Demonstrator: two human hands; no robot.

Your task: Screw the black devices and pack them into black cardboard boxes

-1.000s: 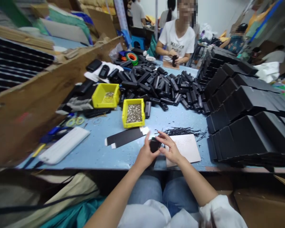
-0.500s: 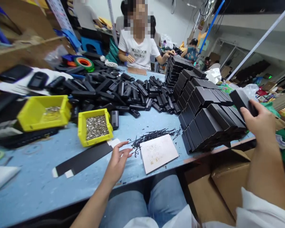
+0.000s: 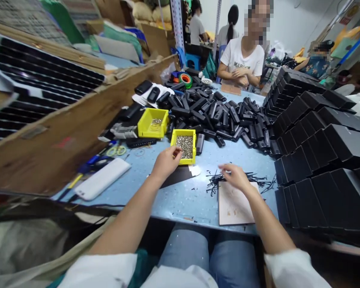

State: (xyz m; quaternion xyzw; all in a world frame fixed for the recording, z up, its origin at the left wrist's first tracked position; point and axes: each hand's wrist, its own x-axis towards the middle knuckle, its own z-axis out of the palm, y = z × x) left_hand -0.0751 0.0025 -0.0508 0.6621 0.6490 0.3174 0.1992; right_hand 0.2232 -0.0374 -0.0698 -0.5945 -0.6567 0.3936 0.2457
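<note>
My left hand [image 3: 167, 163] is at the near left edge of a yellow bin [image 3: 183, 161] of small shiny metal pieces [image 3: 185, 145]. Its fingertips are drawn together over the bin; anything between them is too small to make out. Under and beside that wrist lies a flat black cardboard piece [image 3: 177, 177] with white tabs. My right hand [image 3: 235, 176] hovers over a heap of thin black sticks [image 3: 213, 182] and the far edge of a pale board [image 3: 232, 210]. The right fingers are slightly bent and apart, with nothing visible in them.
Black boxes [image 3: 306, 200] are stacked high on the right. A pile of black handheld devices [image 3: 217, 114] covers the far middle. Another yellow bin [image 3: 151, 129], a white power bank [image 3: 103, 180] and a wooden side wall [image 3: 57, 148] are on the left. A person [image 3: 243, 60] sits opposite.
My right hand has left the black box at the stack and come over the sticks. My left hand has reached the metal-piece bin. The view has swung left; the person opposite has brought both hands together.
</note>
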